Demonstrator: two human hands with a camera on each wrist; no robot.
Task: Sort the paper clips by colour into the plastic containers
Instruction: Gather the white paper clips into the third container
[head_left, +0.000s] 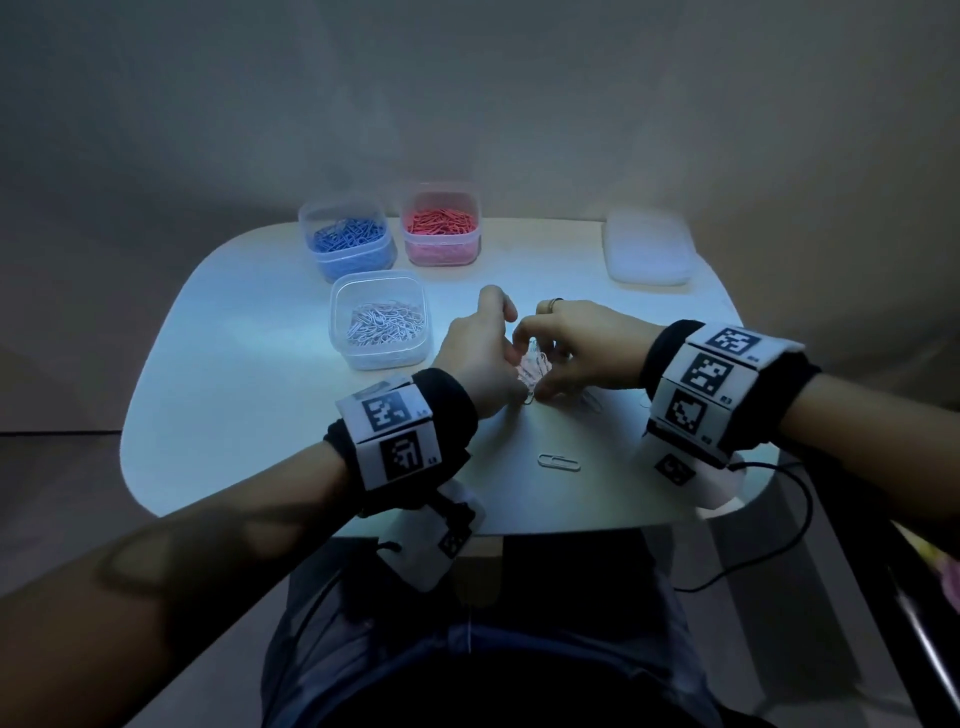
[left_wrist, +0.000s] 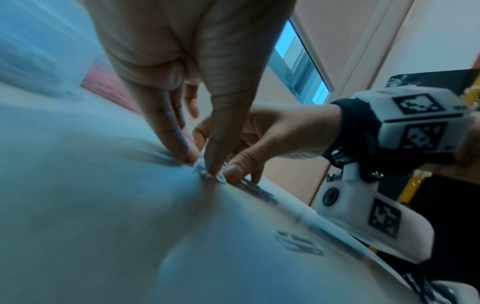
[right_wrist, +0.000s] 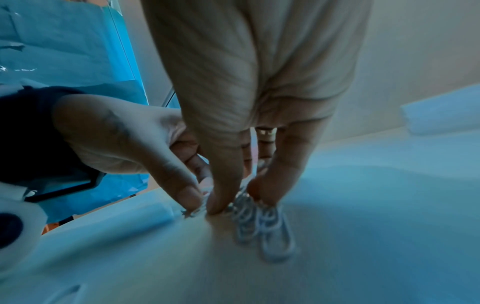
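Three clear plastic containers stand at the table's far left: one with blue clips (head_left: 349, 244), one with red clips (head_left: 441, 226), and a nearer one with white clips (head_left: 382, 322). Both hands meet at mid-table over a small bunch of white paper clips (head_left: 532, 366). My left hand (head_left: 519, 387) pinches the bunch between thumb and forefinger (left_wrist: 202, 165). My right hand (head_left: 541, 383), with a ring on one finger, pinches the same bunch from the right (right_wrist: 240, 202). More white clips (right_wrist: 262, 228) lie on the table just before its fingertips. One white clip (head_left: 558, 462) lies alone nearer to me.
A stack of translucent lids (head_left: 649, 254) lies at the far right of the small white table (head_left: 260, 389). A few more clips (head_left: 589, 402) lie under the right hand. A black cable (head_left: 779, 525) hangs off the near right edge.
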